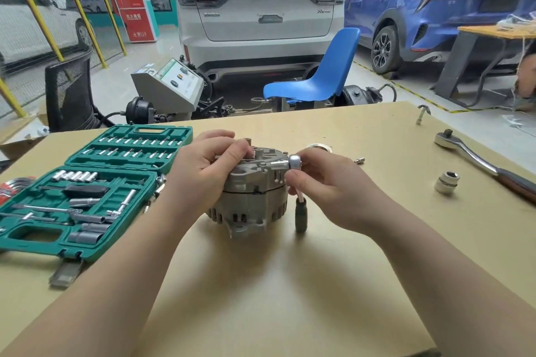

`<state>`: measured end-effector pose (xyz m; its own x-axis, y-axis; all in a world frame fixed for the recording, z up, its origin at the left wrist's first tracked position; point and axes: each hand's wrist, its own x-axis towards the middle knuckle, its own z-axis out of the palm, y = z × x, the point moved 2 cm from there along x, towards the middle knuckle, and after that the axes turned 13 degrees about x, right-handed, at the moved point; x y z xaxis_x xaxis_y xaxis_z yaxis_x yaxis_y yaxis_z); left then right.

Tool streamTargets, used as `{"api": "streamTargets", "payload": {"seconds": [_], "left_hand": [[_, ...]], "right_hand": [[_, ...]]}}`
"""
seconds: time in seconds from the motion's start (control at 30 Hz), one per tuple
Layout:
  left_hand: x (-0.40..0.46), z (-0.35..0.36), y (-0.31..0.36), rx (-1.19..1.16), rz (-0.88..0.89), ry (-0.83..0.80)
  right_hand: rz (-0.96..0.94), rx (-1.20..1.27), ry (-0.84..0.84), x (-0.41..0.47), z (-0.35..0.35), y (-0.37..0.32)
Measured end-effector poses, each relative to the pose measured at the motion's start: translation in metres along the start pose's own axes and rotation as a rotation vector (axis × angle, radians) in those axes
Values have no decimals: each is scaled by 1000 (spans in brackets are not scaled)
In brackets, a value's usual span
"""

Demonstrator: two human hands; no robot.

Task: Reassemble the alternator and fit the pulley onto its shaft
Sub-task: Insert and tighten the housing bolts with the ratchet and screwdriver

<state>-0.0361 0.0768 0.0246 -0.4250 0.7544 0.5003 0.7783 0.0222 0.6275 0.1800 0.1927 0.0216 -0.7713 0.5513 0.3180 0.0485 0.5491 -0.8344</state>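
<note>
The grey alternator (pixel 249 200) stands on the table (pixel 275 284) in the middle of the view, shaft end up. My left hand (pixel 203 171) grips its upper left side, fingers curled over the top housing. My right hand (pixel 322 185) holds a small ratchet (pixel 294 162) by its head; a socket on it points sideways at a bolt on the housing's right edge, and its dark handle (pixel 301 216) hangs down. The pulley (pixel 319 148) lies behind my right hand, mostly hidden.
An open green socket set (pixel 95 185) lies at the left. A large ratchet (pixel 481 164), a loose socket (pixel 446 181), a small bolt (pixel 358 160) and a bent key (pixel 422 113) lie at the right. A blue chair (pixel 319 75) and cars stand beyond the table.
</note>
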Motion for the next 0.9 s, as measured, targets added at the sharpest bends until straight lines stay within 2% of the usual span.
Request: {"api": "streamTargets", "payload": {"seconds": [0.13,0.23,0.3,0.4,0.5,0.73,0.9], "left_hand": [[-9,2,10,2,108,48],[-16,10,15,114,151,76],[-18,15,18,154,165,114],[-21,19,21,151,159,151],[-24,22,22,137,138,188],[-27,24,27,112,92,210],[-28,23,29,108,78,213]], "right_hand": [[-40,52,17,10,-4,0],[-142,-59,25,27,-12,-21],[-163,-136,-37,41,-15,-39],[-164,-286,-185,54,-11,-58],[-167,-364,-257,59,-7,-62],[-202,-268,-203,62,-14,-58],[-181,-313,-226,64,-17,-60]]}}
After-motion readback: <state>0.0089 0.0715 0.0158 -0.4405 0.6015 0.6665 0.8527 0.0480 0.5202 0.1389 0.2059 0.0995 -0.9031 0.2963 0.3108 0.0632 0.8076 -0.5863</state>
